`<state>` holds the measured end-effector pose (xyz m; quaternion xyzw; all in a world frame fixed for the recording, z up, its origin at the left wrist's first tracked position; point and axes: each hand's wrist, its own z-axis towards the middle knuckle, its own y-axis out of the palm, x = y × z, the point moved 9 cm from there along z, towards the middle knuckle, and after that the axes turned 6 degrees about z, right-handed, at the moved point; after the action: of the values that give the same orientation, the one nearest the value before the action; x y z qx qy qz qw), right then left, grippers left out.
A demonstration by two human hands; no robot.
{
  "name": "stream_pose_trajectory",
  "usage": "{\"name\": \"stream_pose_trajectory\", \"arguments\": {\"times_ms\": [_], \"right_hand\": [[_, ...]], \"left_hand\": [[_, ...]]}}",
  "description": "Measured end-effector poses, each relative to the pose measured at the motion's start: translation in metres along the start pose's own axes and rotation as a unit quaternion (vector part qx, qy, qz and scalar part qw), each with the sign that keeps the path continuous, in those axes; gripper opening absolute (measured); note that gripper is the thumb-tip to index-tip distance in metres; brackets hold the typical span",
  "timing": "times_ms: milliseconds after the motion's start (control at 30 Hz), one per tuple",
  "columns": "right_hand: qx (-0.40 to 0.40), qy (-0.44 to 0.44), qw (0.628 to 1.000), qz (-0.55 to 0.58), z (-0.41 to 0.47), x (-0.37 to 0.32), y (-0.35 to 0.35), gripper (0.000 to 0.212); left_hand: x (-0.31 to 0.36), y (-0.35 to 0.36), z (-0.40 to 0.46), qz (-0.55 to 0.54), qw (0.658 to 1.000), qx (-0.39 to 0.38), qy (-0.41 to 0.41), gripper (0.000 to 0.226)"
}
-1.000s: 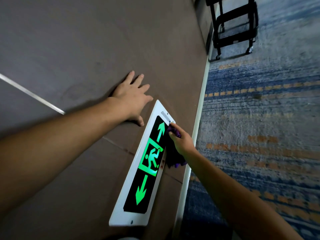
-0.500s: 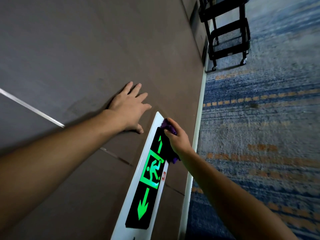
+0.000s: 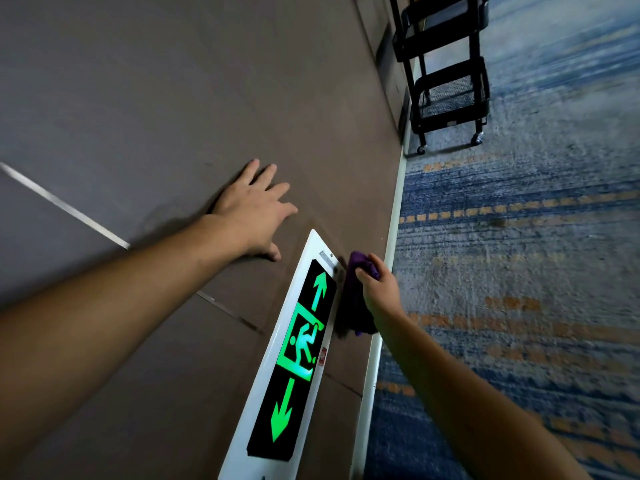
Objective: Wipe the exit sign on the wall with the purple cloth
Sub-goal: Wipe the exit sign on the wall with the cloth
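Exit sign [image 3: 294, 348]: long, narrow panel with a white frame and a black face, mounted flat on the brown wall, low down, near the pale baseboard. The face was lit and carried a green arrow at each end, pointing outward along the sign's length, with a green running-figure pictogram between them. A small red-and-white sticker sat on the frame's floor-side edge beside the pictogram. Purple cloth [image 3: 355, 299]: dark purple, bunched and folded, gripped at its far end and hanging against the wall. It lay along the sign's floor-side edge, by the far arrow; its near part was in shadow.
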<state>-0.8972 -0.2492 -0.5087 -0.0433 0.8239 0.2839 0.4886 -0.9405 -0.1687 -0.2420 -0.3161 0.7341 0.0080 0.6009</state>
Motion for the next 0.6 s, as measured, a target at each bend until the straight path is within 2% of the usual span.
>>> {"name": "stream_pose_trajectory", "arguments": {"times_ms": [100,233,467,600], "right_hand": [[-0.031,0.040,0.999,-0.017,0.003,0.009,0.020,0.030],[-0.020,0.045,0.999,-0.016,0.008,0.001,0.046,0.038],[-0.068,-0.054,0.996,-0.002,-0.009,-0.054,0.078,0.051],[-0.058,-0.091,0.994,0.032,-0.021,-0.078,0.095,0.053]], "left_hand": [[0.002,0.000,-0.001,0.003,1.000,-0.006,0.004,0.094],[0.000,-0.001,0.001,0.008,1.000,-0.007,0.003,0.097],[-0.005,-0.002,-0.001,0.059,0.998,0.001,-0.013,0.112],[-0.015,-0.004,-0.007,0.080,0.996,-0.016,-0.020,0.113]]}}
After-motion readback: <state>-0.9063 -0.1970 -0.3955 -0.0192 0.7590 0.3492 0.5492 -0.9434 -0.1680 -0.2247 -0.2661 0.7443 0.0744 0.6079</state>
